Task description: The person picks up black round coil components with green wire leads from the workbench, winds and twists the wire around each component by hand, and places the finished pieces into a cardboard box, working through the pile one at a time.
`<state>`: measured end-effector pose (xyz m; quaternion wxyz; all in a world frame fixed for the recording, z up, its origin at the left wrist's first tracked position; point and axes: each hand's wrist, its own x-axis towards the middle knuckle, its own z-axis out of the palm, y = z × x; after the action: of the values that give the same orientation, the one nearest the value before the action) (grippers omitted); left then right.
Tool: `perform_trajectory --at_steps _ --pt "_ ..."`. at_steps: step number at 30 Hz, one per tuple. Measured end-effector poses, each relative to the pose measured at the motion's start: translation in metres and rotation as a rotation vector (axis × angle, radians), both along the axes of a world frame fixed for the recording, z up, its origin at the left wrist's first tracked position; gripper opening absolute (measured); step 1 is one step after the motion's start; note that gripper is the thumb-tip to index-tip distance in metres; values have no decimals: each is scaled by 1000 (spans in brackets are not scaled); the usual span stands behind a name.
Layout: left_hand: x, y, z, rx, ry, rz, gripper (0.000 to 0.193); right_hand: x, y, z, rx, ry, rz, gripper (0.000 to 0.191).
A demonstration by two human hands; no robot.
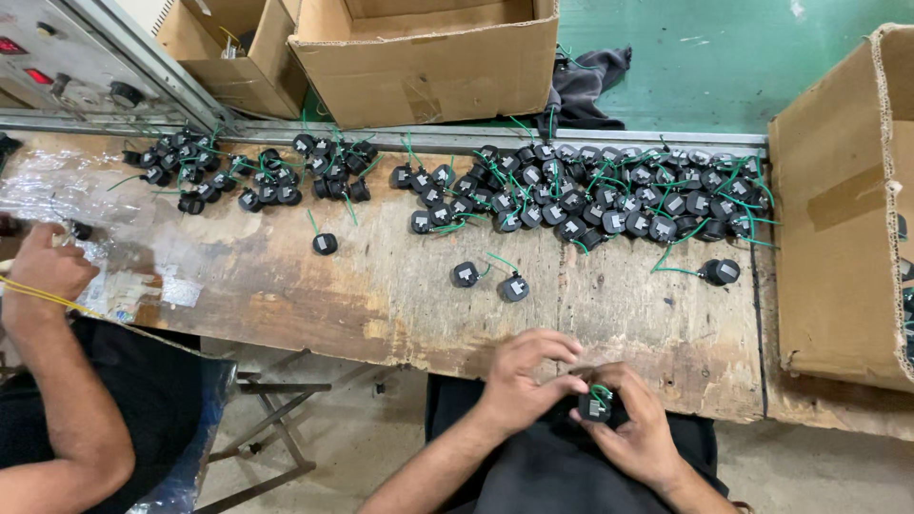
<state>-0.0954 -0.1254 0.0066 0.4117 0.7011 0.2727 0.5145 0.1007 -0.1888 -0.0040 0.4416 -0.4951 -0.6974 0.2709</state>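
Note:
My left hand (pixel 528 376) and my right hand (pixel 636 426) meet just below the front edge of the worn wooden bench (pixel 381 295). Together they grip a small round black part (pixel 596 406) with a green wire loop. The fingers of both hands close around it, so most of the part is hidden. Two loose black parts with green wires (pixel 490 277) lie on the bench just beyond my hands. A large heap of the same black parts (pixel 609 195) spreads across the far right of the bench.
A smaller pile of black parts (pixel 243 176) lies at the far left. A co-worker's hand (pixel 46 269) holds yellow wire at the left edge. Open cardboard boxes stand behind (pixel 428 57) and at right (pixel 843 209). A grey control panel (pixel 67 57) is top left.

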Motion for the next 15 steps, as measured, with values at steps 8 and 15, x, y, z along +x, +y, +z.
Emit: perform_trajectory --at_steps 8,15 --pt "-152 43 4 -138 -38 876 21 11 -5 8 58 71 61 39" --pt "-340 -11 29 35 1412 1784 77 9 -7 13 27 60 31 38"
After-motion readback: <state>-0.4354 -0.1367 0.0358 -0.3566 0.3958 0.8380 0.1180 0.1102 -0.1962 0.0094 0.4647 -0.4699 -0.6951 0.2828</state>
